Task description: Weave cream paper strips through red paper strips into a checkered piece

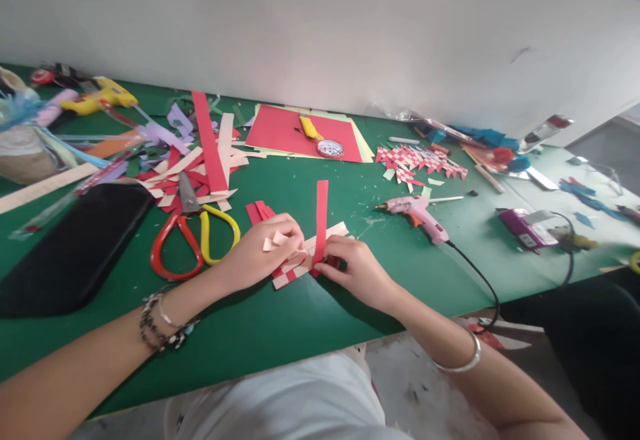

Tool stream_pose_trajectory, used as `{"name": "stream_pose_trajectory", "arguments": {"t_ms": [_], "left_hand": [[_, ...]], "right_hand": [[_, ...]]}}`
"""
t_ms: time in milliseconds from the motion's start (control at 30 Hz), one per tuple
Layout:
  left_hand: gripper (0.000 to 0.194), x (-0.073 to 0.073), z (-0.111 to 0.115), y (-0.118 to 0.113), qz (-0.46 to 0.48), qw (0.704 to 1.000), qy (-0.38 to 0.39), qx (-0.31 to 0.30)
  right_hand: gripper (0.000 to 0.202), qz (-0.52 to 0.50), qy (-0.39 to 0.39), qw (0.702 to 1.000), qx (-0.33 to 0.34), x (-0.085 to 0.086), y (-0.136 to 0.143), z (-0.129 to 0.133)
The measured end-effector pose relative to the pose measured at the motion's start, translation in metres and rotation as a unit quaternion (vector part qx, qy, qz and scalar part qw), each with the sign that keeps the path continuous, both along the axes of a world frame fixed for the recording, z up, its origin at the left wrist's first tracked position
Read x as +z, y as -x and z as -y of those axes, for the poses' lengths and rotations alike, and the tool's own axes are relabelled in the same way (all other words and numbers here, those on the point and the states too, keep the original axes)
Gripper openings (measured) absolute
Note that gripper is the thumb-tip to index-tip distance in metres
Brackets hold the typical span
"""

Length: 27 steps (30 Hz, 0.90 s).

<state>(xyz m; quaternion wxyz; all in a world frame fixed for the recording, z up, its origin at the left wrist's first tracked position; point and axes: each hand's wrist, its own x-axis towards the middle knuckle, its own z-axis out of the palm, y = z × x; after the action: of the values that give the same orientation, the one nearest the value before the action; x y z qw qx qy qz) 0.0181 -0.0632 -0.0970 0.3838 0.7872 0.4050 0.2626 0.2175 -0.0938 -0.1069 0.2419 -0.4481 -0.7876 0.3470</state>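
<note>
Low over the green table, my left hand [267, 251] is closed on a small woven piece of red and cream paper strips [291, 272]. Cream strip ends stick up between its fingers, and red ends show behind the hand. To its right, my right hand [356, 268] pinches the lower end of an upright red paper strip [321, 217] between thumb and fingers. A cream paper strip [336, 230] runs slantwise behind the red one. The red strip's bottom meets the edge of the woven piece; whether it is tucked in is hidden by the fingers.
Scissors [189, 203] with red and yellow handles and a black case [80, 247] lie left. Behind are paper scraps [173, 170] and red sheets [280, 130] with a cutter [311, 128]. A pink glue gun [423, 217], its cord trailing, and woven checkered pieces [420, 160] lie right.
</note>
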Motion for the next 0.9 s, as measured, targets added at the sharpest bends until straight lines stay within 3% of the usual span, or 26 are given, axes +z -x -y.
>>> {"name": "stream_pose_trajectory", "arguments": {"t_ms": [433,667,900], "left_hand": [[0.026,0.001,0.008,0.009,0.041,0.998,-0.043,-0.030],[0.027,0.001,0.010,0.012,0.073,0.993,-0.083,-0.040],[0.027,0.000,0.013,0.018,0.083,0.992,-0.076,-0.052]], "right_hand": [[0.010,0.047,-0.034,0.998,-0.004,-0.007,0.005,-0.007],[0.029,0.042,-0.026,0.999,-0.008,-0.011,0.005,-0.006],[0.015,0.054,-0.048,0.997,-0.020,-0.002,0.002,-0.007]]}}
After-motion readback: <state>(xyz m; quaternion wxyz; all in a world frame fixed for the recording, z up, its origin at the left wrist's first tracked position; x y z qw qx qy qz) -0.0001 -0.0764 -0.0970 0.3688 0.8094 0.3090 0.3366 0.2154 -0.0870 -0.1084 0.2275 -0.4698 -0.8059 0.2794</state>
